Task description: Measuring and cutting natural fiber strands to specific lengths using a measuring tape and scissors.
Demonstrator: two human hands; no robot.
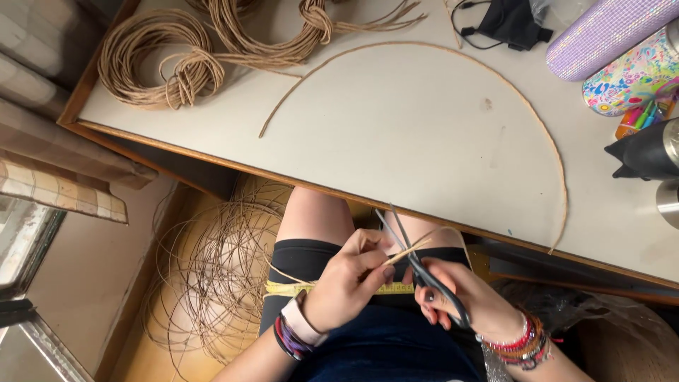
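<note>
**Cane strands sit across the open scissor blades, lower centre of frame**

We have the left hand (350,279) pinching a few thin cane strands (414,249) between thumb and fingertips, just above the lap. The strands run from that pinch up and to the right, free ends fanning out toward the table edge (297,177).

The right hand (463,297) is curled through the handles of the grey scissors (417,265). The blades are parted and point up-left, so they cross the strands at a steep angle, right beside the left fingertips. Strands and blades look to be touching at the crossing; we can't tell for certain.

Both hands are nearly together, with the left nearer the strands' held end and the right just to the right of it.

A yellow tape measure (290,288) lies across the thighs under the hands. A long cane arc (453,53) sits on the table in the upper centre, with coiled cane bundles (152,60) in the upper left. Loose cane loops (212,276) are on the floor, lower left.
</note>
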